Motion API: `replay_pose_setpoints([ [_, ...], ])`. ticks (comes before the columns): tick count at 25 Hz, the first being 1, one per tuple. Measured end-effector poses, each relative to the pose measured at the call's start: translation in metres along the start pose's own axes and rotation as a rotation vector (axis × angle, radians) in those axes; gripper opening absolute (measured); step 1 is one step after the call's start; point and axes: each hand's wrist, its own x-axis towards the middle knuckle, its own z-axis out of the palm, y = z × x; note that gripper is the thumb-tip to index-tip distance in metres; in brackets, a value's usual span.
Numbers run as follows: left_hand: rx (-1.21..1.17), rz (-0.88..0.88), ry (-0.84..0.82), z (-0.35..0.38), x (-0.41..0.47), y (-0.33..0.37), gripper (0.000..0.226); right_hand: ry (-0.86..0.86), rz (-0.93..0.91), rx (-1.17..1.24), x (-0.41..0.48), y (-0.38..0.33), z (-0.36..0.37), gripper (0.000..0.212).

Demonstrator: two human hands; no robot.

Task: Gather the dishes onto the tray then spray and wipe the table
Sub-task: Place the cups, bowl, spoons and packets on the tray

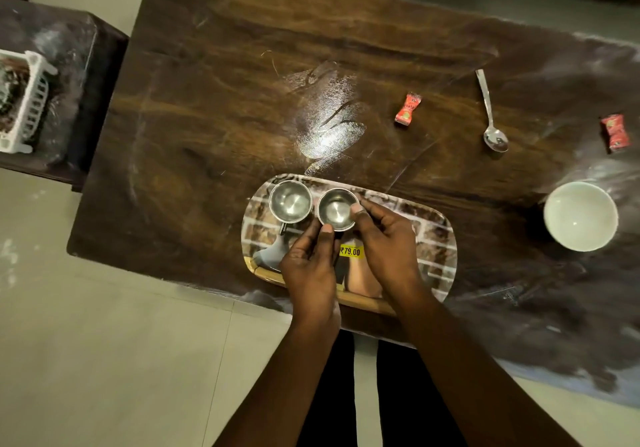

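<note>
left hand [308,266] and right hand [384,238], grip clamped on steel cup [336,209]; second cup [290,202] just beside it on tray [446,238].

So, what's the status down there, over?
Left hand and right hand both grip the right steel cup, on the tray beside the left steel cup. Spoon and white bowl not yet gathered. Nothing blocking.

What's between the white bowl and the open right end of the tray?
Nothing visible. The white bowl stands right of the tray, only bare table between. The left hand and right hand grip a steel cup further left on the tray.
</note>
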Motion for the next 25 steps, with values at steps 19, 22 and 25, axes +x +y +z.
replay_pose_setpoints([
  [19,0.609,0.395,-0.171,0.063,-0.068,-0.032,0.03,0.352,-0.207,0.063,-0.025,-0.034,-0.148,0.027],
  [22,0.751,0.283,-0.41,0.126,-0.074,-0.061,0.044,0.601,-0.232,0.017,-0.023,-0.024,-0.227,0.027],
  [25,0.886,0.172,-0.573,0.182,-0.077,-0.092,0.058,0.707,-0.151,0.073,-0.009,0.001,-0.286,0.036],
])
